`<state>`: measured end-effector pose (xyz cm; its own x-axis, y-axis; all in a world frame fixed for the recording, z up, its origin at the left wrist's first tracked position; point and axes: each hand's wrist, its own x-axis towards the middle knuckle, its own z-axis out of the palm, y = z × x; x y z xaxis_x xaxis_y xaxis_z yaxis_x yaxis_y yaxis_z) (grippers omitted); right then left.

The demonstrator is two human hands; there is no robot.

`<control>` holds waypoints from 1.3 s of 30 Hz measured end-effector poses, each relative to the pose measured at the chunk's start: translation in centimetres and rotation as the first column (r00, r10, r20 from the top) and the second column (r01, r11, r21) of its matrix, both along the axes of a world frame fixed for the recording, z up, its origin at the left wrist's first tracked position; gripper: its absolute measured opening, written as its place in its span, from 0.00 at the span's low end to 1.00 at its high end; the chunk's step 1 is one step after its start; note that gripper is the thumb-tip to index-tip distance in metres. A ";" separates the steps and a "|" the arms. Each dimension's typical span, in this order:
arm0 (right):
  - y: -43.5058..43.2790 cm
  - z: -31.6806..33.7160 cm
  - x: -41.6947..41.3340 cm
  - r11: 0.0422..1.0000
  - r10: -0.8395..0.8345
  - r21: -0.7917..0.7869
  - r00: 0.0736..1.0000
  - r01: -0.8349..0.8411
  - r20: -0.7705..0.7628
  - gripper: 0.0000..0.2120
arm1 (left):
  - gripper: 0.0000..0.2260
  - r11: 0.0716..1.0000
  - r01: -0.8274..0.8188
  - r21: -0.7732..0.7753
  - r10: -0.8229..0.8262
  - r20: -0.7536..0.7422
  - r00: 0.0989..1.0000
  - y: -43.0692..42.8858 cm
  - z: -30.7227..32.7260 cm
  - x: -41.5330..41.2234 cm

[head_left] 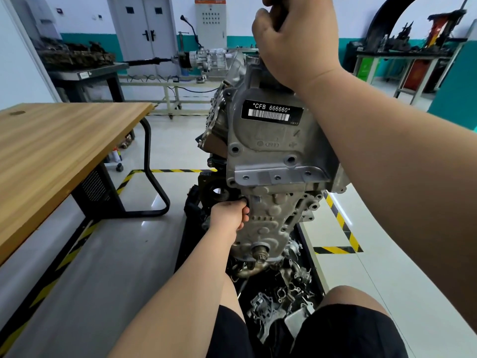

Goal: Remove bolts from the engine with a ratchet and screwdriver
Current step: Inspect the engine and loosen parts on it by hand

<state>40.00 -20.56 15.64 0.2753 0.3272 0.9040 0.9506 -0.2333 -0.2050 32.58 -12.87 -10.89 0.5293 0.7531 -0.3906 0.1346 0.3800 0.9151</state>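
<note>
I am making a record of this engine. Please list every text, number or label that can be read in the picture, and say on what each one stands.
"*CFB 666660*": white print above a barcode on the black label on the engine's upper cover.
Small letters at that label's lower right corner: too small to read.
Cast emblem on the cover under the label: too blurred to read.
Orange strip atop the grey cabinet by the far wall: too small to read.

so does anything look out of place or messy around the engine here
Yes: loose metal parts lie in a jumbled heap in the black tray at the foot of the engine, right between the person's knees. No ratchet or screwdriver is visible. Nothing looks spilled or broken.
</note>
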 end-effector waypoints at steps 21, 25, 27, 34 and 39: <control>-0.3 0.0 0.0 1.000 -0.009 -0.011 1.000 0.009 0.013 0.09 | 0.09 0.979 -0.056 -0.195 0.076 0.099 0.992 -0.1 -1.6 -0.6; -0.2 0.0 0.1 0.998 -0.050 -0.025 0.998 0.051 0.026 0.06 | 0.07 0.981 -0.049 -0.188 0.060 0.054 0.997 0.2 -0.9 -0.2; -0.2 0.0 -0.1 0.996 -0.074 -0.046 0.997 0.074 0.022 0.08 | 0.06 0.976 -0.034 -0.214 0.045 0.045 0.998 0.2 -0.3 0.0; -0.4 0.0 -0.4 0.995 -0.084 -0.060 0.996 0.085 0.023 0.04 | 0.08 0.941 0.018 -0.337 0.007 0.076 0.997 0.2 0.2 -0.3; -0.4 -0.1 -0.5 0.993 -0.090 -0.069 0.996 0.090 0.005 0.05 | 0.10 0.916 0.021 -0.400 0.023 0.104 0.994 0.3 0.6 -0.1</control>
